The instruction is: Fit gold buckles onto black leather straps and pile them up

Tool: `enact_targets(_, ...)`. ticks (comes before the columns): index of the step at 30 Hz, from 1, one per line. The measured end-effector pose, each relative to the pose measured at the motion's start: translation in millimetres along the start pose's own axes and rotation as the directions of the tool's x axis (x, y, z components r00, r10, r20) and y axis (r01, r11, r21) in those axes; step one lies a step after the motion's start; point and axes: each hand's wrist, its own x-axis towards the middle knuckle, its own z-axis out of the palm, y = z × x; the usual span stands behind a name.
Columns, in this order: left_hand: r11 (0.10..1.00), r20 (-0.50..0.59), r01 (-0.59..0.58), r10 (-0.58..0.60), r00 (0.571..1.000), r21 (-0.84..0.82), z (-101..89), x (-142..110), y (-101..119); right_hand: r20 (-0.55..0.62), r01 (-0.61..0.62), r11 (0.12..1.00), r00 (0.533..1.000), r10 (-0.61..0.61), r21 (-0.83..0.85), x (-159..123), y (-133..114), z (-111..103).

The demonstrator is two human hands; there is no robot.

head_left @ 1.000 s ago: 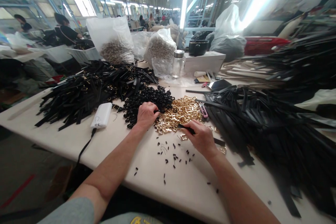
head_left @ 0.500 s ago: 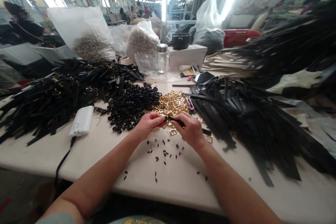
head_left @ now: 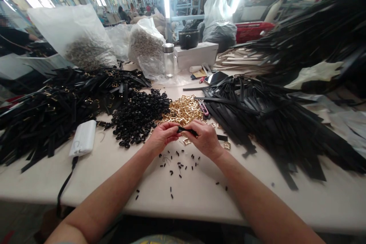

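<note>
Since the earlier frame, the left hand (head_left: pixel 163 137) has come from the pile of small black loops (head_left: pixel 140 114) to meet the right hand (head_left: pixel 206 139) above the pale tabletop (head_left: pixel 114 183) in a long, strip-lit workshop. Fingers closed, both pinch a thin black strap (head_left: pixel 188 131).

Black strip (head_left: pixel 190 131) part-hidden; person (head_left: pixel 13 40) cropped

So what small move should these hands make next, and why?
Perhaps the left hand should ease slightly outward while the right hand steadies the black strip: both pinch it close together, near the gold buckles, and the fingers hide whether anything is threaded on its end.
</note>
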Motion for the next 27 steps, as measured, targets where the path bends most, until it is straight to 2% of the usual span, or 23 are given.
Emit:
enact_targets(3, 0.999, -0.006, -0.017, 0.017, 1.000, 0.041, 1.5, -2, 1, 0.032, 0.010, 1.000, 0.999, -0.011, 0.022, -1, 1, 3)
enact_targets(9, 0.966, 0.027, -0.129, 0.126, 0.992, 0.223, 4.6, -4, 2, 0.077, 0.038, 0.998, 0.996, -0.041, 0.048, -2, 6, 7)
enact_targets(15, 0.976, -0.019, -0.137, 0.142, 0.990, 0.168, -0.4, -2, 6, 0.155, -0.061, 0.998, 0.986, 0.059, 0.011, 0, 11, -4)
enact_targets(22, 0.959, 0.057, -0.113, 0.101, 0.993, 0.260, 9.8, -6, 0, 0.131, -0.024, 0.998, 0.991, 0.017, 0.055, -3, 9, 6)
enact_targets(27, 0.958, 0.035, -0.119, 0.114, 0.993, 0.260, 6.0, -4, 2, 0.158, -0.120, 0.990, 0.981, 0.108, 0.073, -2, 9, 4)
